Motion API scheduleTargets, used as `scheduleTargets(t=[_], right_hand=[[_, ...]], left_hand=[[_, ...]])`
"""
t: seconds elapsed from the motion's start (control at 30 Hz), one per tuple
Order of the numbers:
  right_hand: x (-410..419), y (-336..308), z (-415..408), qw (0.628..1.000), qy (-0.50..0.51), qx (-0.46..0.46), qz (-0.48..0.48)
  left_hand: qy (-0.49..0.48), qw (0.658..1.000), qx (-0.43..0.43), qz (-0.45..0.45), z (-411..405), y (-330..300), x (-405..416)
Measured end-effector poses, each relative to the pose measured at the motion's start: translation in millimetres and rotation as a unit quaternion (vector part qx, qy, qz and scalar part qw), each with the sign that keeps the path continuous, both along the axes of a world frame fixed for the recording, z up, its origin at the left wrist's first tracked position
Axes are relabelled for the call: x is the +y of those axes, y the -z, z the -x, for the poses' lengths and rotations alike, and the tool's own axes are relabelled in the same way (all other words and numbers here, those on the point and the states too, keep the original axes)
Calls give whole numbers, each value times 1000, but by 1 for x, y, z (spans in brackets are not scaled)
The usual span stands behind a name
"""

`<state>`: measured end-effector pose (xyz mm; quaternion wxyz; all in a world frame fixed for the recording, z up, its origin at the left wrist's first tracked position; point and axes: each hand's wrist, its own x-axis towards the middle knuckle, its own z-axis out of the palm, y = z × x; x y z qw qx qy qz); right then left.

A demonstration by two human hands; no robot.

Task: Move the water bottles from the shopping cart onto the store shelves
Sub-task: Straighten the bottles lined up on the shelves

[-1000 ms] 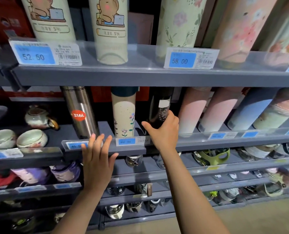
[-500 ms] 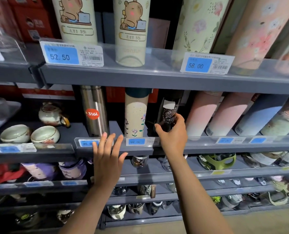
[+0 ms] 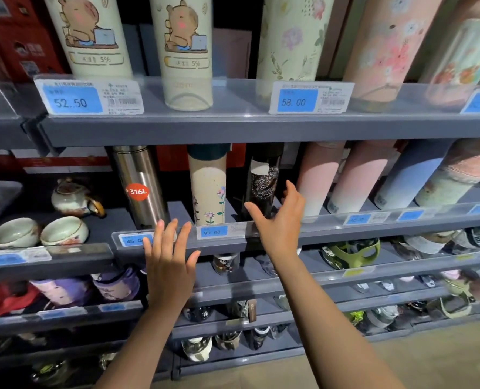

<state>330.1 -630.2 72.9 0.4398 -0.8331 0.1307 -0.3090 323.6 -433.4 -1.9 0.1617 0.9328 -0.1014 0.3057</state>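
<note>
Both hands empty: right hand [image 3: 278, 220] fingers spread just beside the black bottle [image 3: 262, 186], left hand [image 3: 168, 265] flat below it. Bottle stands upright on the middle shelf [image 3: 345, 228], right of the cream floral bottle [image 3: 208, 189]; dark glossy body, speckled band, white label.

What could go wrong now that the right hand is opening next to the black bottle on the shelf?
1. The right hand is open close beside the black bottle; a finger could catch it and tip it.
2. The floral bottle stands near, so a falling bottle might hit it.
3. The left hand is by the 45 price tag and could knock it.
</note>
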Motion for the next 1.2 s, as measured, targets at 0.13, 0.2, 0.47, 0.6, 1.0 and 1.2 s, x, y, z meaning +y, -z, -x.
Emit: scheduleTargets(t=[0.13, 0.2, 0.47, 0.6, 1.0, 1.2], right_hand=[[-41, -4, 29, 995, 8, -89, -32], [-70, -8, 32, 993, 31, -92, -66], [-134, -20, 4, 994, -98, 37, -31], [-135, -16, -12, 990, -130, 56, -27], [-127, -7, -22, 993, -107, 46, -7], [-139, -4, -15, 983, -173, 63, 1]], left_hand=[[-25, 999, -4, 37, 11, -12, -18], [4, 999, -35, 29, 16, -19, -40], [74, 997, -3, 1, 15, -10, -136], [47, 998, -14, -28, 15, 2, -145], [-15, 999, -26, -10, 7, 16, -158], [-12, 1000, -27, 12, 6, 19, -158]])
